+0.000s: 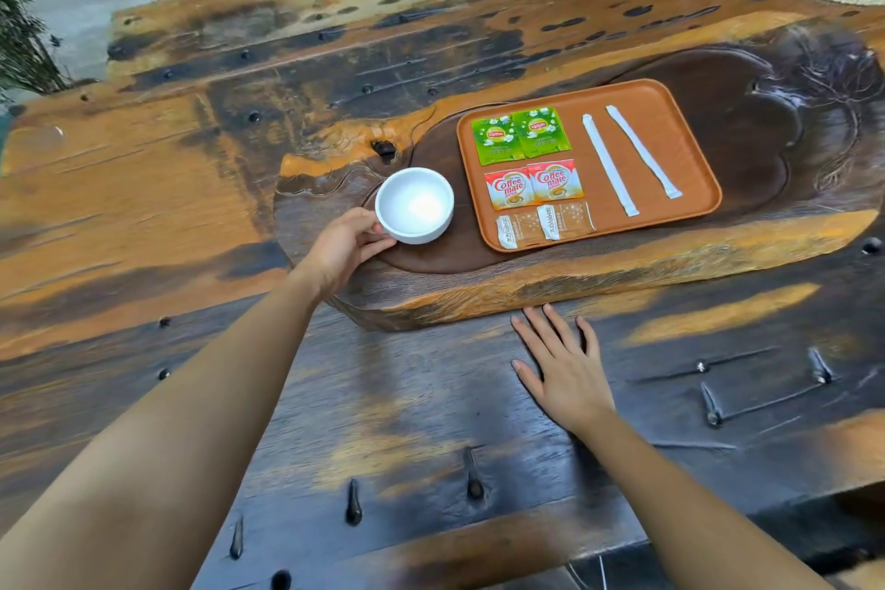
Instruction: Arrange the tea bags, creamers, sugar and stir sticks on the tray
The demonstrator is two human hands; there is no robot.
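My left hand (347, 249) is wrapped round the side of the white bowl (414, 205), which sits just beside the tray (689, 144). My right hand (560, 369) lies flat and loose on the counter (191, 187), holding nothing. The tea bags (519, 134), creamers (534, 184), sugar (546, 224) and stir sticks (627, 158) all lie on the tray. If I push the bowl sideways, I think it could bump the tray and mess up my neat rows.
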